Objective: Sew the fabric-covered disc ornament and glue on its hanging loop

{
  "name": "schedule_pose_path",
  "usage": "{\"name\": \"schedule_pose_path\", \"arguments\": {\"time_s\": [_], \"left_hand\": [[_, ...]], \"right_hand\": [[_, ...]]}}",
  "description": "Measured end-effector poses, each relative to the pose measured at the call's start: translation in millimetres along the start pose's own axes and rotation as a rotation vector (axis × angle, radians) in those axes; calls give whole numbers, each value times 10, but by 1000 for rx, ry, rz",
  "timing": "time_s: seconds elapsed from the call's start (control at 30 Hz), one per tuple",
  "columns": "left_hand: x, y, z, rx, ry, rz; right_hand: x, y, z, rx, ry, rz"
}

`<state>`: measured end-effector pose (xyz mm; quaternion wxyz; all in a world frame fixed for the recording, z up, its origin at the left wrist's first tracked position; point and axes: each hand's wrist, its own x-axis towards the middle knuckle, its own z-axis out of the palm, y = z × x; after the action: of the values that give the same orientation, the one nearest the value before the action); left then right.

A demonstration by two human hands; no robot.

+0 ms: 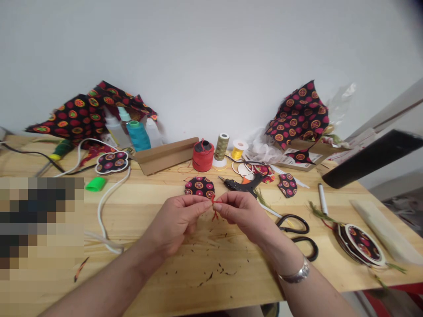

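Observation:
Both my hands meet over the middle of the wooden table. My left hand and my right hand each pinch an end of a short piece of red cord, which is looped or knotted between the fingertips with its ends hanging down. Just behind the fingers lies a round patch of dark fabric with red and orange circles. A silver bracelet sits on my right wrist.
A black glue gun, black scissors and a white pen lie to the right. A red cord spool, thread spools, bottles, patterned fabric heaps, a cardboard strip and a white cable stand behind and left.

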<state>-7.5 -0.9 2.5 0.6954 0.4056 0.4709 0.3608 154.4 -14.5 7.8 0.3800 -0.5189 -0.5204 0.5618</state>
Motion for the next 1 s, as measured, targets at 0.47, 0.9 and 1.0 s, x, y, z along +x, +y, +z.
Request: {"name": "schedule_pose_path", "arguments": {"time_s": [0.47,0.9,1.0], "left_hand": [[20,-2,-10,-43,-29,-58],[26,29,16,41,124,40],[3,44,31,113,173,81]], "right_hand": [[6,8,3,-35,4,-33],[-35,-83,-53,-268,50,-63],[-59,-38,10,-272,130,-164]]}}
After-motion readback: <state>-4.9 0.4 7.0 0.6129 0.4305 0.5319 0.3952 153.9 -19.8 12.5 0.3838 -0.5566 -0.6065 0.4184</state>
